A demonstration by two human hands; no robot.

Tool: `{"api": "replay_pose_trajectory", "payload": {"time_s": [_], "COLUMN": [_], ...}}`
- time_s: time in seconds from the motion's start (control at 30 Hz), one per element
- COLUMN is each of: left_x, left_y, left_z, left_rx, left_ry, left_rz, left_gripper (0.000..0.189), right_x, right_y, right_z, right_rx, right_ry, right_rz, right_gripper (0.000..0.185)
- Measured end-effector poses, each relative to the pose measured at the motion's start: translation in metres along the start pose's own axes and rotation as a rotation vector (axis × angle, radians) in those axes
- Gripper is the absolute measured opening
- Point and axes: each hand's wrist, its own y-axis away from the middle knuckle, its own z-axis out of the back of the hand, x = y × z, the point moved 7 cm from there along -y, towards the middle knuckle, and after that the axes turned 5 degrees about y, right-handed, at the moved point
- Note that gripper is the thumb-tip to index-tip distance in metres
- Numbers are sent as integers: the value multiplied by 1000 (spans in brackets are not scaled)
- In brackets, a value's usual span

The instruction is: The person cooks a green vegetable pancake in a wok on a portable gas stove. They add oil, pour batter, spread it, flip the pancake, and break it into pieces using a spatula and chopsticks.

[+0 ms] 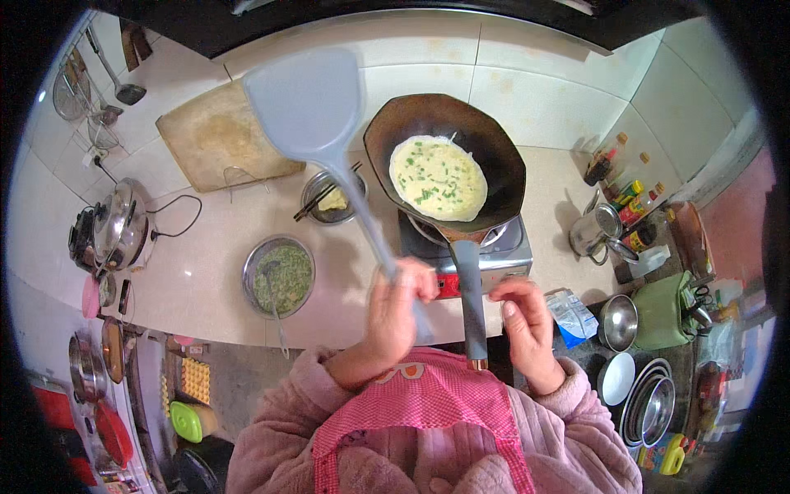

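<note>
My left hand (pixel 400 312) is closed round the handle of a grey spatula (pixel 308 105), whose broad blade is raised at the upper left of the wok. My right hand (pixel 528 327) has bent fingers and holds nothing; it is just right of the grey handle of the wok (pixel 506 167). A pale round pancake (pixel 438 179) with green bits lies in the wok, which sits tilted over a portable gas stove (pixel 515 262). A metal bowl of green batter (pixel 282 279) with a spoon in it stands left. Behind it, chopsticks (pixel 324 200) rest across a small metal bowl (pixel 308 196).
A wooden cutting board (pixel 216 139) leans on the tiled wall. At left stands a lidded electric pot (pixel 126 225) with a cord. To the right are a metal pitcher (pixel 589 234), bottles (pixel 629 210), a blue-white packet (pixel 571 315) and stacked metal bowls (pixel 657 404).
</note>
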Motion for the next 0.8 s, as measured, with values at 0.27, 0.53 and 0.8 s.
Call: {"api": "replay_pose_trajectory", "payload": {"time_s": [0.27, 0.53, 0.8], "left_x": [-3, 123, 134], "left_y": [-11, 50, 35], "left_z": [-82, 13, -37], "left_rx": [552, -140, 110], "left_ry": [-652, 113, 819], "left_rz": [-306, 746, 1053], "left_gripper": [41, 43, 23], "right_x": [12, -19, -13], "right_y": [15, 52, 73], "right_z": [-9, 39, 14], "right_rx": [-126, -479, -686], "right_ry": [-414, -186, -316], "right_rz": [-181, -100, -199], "right_gripper": [22, 15, 12]}}
